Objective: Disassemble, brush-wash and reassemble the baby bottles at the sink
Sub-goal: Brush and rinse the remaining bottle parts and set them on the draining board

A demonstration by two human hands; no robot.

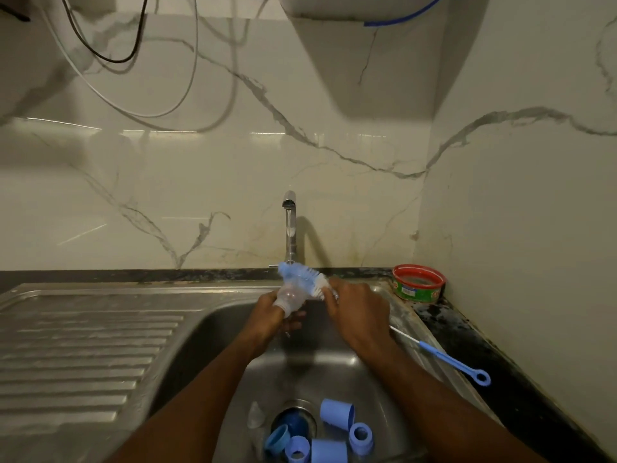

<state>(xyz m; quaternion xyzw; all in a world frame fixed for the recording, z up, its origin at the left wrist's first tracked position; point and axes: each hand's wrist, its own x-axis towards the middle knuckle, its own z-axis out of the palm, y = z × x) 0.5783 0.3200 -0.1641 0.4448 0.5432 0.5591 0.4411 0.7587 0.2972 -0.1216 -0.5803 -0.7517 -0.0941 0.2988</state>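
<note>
Water runs from the faucet (289,208) onto what I have at mid-sink: my left hand (267,315) has its fingers curled around a clear bottle nipple (289,297), holding it up under the stream, while my right hand (359,310) grips the bottle brush (305,277) near its head, the blue and white bristles lying across the top of the nipple and touching it. The motion blur there keeps me from telling exactly how the fingertips sit. Both hands are above the steel sink (207,329), close to its back edge. Down at the drain lie the other loose parts: a pale blue cap (336,414) on its side, a blue collar ring (360,437) just beside it, a second ring (298,448), another cap (329,452) at the frame's lower edge, a darker blue piece (277,438), and a clear nipple (256,416) to their left. On the sink's right rim rests a thin blue nipple brush (447,359), its loop end toward me. Farther back in the corner of the dark counter (484,362) stands a red-rimmed green tub (419,283).
</note>
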